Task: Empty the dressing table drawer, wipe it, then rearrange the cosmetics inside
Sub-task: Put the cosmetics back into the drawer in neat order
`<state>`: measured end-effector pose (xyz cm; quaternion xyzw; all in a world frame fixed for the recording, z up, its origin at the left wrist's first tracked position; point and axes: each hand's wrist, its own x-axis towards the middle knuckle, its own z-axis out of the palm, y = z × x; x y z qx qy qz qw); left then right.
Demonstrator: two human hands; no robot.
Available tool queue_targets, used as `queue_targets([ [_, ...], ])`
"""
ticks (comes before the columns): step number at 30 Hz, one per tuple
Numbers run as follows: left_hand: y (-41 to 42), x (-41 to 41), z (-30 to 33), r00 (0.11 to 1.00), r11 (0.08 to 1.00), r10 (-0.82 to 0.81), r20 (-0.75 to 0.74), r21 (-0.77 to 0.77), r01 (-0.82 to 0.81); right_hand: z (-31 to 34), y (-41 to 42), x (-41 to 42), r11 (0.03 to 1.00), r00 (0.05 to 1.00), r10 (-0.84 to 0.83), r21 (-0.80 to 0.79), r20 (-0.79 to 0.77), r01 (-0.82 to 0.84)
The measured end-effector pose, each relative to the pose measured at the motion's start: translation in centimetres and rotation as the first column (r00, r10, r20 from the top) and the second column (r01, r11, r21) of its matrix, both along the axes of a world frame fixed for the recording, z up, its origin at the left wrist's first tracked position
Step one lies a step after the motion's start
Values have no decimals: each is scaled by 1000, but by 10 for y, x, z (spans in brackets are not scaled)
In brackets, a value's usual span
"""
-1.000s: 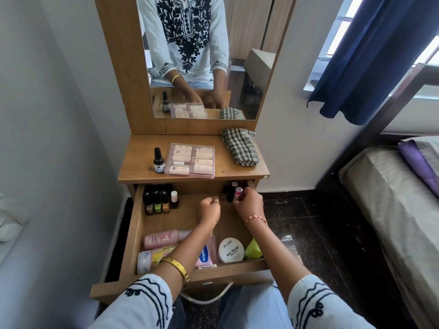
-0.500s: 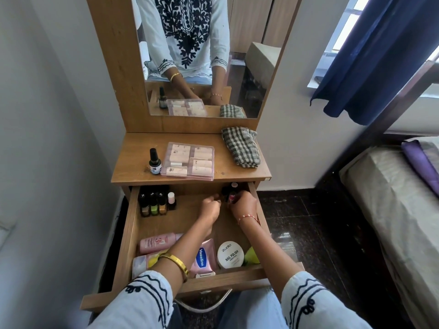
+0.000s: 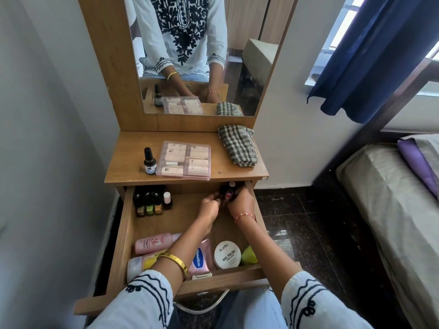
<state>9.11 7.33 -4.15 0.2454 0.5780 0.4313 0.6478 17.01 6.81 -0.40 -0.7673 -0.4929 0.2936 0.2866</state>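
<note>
The wooden drawer (image 3: 123,233) is pulled out under the dressing table top (image 3: 128,167). Both my hands are at its back right corner, around a small cluster of nail polish bottles (image 3: 230,189). My right hand (image 3: 241,201) curls round the cluster from the right, by a pink-capped bottle. My left hand (image 3: 209,207) has curled fingers, and its fingertips pinch a dark bottle on the cluster's left side. Several more small bottles (image 3: 150,202) stand in the back left corner.
Along the drawer's front lie a pink bottle (image 3: 153,243), a white and yellow tube (image 3: 139,263), a Vaseline tube (image 3: 202,257), a round nail polish remover tub (image 3: 227,254) and a green item (image 3: 249,254). On the top stand a dropper bottle (image 3: 149,161), a clear box (image 3: 185,160) and a checked cloth (image 3: 237,144). A bed (image 3: 392,210) is at the right.
Both hands have reached a little deeper into the back right corner and closed in on the nail polish bottles. The other items have not moved.
</note>
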Motion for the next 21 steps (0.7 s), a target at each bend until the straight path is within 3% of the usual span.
queue_targets([
  [8, -3, 6, 8, 999, 999, -16, -34, 35, 17, 6, 2, 0, 997, 997, 12, 80, 74, -18],
  [21, -8, 5, 16, 993, 996, -72, -97, 39, 76, 9, -3, 3, 999, 995, 28, 26, 93, -31],
])
